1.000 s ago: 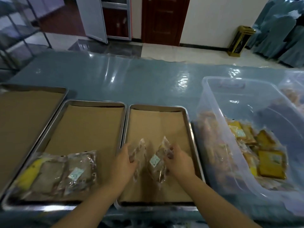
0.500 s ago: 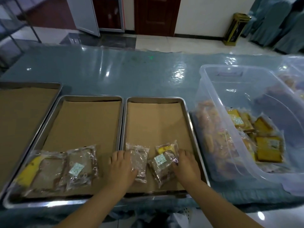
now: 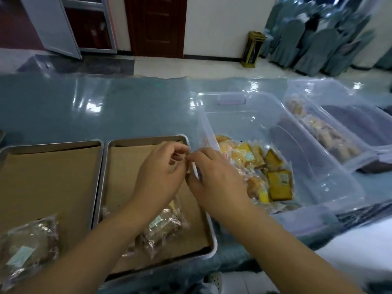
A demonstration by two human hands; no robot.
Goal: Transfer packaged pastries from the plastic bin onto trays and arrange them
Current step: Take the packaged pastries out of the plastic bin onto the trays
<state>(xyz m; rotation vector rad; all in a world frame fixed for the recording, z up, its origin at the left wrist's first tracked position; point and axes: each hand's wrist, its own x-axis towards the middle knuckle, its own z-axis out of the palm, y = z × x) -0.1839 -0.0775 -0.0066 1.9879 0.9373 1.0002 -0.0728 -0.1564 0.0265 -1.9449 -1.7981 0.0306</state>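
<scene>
Both hands meet, empty, between tray and bin.

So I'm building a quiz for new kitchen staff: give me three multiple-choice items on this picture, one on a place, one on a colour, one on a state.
1. Where is the clear plastic bin of packaged pastries relative to the trays?
A. to their right B. to their left C. stacked on them

2. What colour is the paper liner in the right tray?
A. white B. brown C. blue

3. What are the left hand and right hand doing?
A. each resting flat on a tray B. raised with fingertips meeting, no pastry in either C. both deep in the bin

Answers: 1 A, the bin sits right of the right tray. 2 B, the liner is brown. 3 B, the fingertips meet above the tray's right edge and no packet is held.
</scene>
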